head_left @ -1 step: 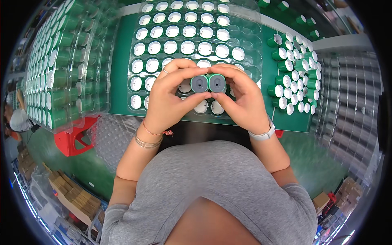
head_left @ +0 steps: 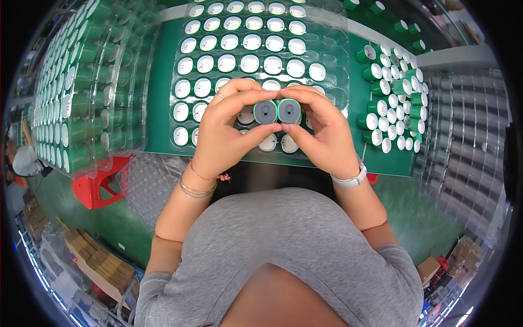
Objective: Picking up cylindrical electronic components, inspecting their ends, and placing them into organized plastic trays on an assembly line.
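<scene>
Side by side over the table, two short green cylinders are held with their dark grey ends facing up. My left hand (head_left: 222, 121) curls its fingers and thumb round the left cylinder (head_left: 266, 113). Round the right cylinder (head_left: 290, 111), my right hand (head_left: 326, 126) is closed in the same way. Each grey end has a small dark slot at its middle, and the two cylinders touch or nearly touch. Beneath my hands lies a clear plastic tray (head_left: 333, 65) with rows of green cylinders (head_left: 250, 64) showing white ends; my hands hide part of it.
Stacked clear trays of green cylinders (head_left: 81, 98) rise at the left. Many loose green cylinders (head_left: 392, 103) stand at the right of the green table (head_left: 160, 82). Farther right is a stack of empty trays (head_left: 463, 141). A red stool (head_left: 93, 188) stands below left.
</scene>
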Tool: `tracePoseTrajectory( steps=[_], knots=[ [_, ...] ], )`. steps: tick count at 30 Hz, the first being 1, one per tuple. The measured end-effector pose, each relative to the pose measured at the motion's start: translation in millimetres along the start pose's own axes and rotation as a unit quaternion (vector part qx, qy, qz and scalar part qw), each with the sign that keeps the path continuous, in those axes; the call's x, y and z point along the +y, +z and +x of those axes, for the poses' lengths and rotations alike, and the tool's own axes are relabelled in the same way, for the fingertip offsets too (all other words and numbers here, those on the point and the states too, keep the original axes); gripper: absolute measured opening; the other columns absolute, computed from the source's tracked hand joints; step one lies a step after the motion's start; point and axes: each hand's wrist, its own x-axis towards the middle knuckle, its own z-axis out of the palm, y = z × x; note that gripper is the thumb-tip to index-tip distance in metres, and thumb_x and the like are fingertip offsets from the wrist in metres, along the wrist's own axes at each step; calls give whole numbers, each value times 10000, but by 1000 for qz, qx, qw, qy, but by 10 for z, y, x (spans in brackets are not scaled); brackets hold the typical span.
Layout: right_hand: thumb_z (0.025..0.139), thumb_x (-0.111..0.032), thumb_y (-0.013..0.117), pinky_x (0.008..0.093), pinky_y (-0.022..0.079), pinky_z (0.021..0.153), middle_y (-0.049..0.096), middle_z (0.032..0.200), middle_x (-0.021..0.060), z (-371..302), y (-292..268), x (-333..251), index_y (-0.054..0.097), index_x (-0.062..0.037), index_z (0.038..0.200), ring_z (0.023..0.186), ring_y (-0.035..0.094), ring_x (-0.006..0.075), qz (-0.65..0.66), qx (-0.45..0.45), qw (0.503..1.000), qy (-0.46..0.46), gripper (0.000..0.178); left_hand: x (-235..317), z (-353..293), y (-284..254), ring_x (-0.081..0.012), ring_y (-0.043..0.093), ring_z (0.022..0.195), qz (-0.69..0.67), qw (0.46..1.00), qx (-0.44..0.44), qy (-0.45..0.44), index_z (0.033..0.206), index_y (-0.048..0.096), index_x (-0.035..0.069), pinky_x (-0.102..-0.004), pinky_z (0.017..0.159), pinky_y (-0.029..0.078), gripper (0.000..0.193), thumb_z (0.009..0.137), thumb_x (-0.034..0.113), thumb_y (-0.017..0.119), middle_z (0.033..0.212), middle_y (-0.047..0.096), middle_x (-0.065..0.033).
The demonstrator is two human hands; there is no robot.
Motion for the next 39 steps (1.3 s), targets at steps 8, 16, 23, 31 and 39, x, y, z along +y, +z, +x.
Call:
tracePoseTrajectory(
  steps=[8,16,23,31,39],
  knots=[
    [944,-97,597,273,420,914,452,1245,84,9,-302,-131,481,17,1374,1112,468,148,12,131,988,81,460,-12,-21,-84,-123,551,941,-46,998,1,-45,1132,652,13,-243,816,465,477,683,-31,807,1056,567,-43],
    [845,12,649,277,473,753,607,1033,101,400,-385,-87,568,-28,1162,904,572,179,-407,147,901,-8,330,43,2,-68,-135,572,979,-100,992,12,-70,1146,635,-4,-261,859,490,448,723,-87,757,1113,552,-67],
    [804,94,576,413,427,936,601,1173,146,638,-368,82,570,-32,1167,1035,550,344,-472,73,878,-46,384,10,-7,-75,-194,578,1073,-166,982,20,-86,1178,583,-53,-327,937,523,443,760,-124,710,1172,524,-106],
    [935,-69,563,336,465,896,575,1246,104,492,-136,-281,539,-39,1303,1091,561,223,-363,43,931,-16,370,0,-17,-118,-202,577,1091,-249,961,51,-104,1179,575,-49,-329,937,541,443,764,-148,695,1169,509,-108],
    [899,30,607,268,499,832,587,1105,63,395,115,-318,539,10,1200,985,589,133,-36,-20,990,131,309,86,4,-98,-238,529,1203,-288,946,71,-130,1233,529,-37,-365,1038,469,514,759,-146,696,1275,479,-125]
  ],
)
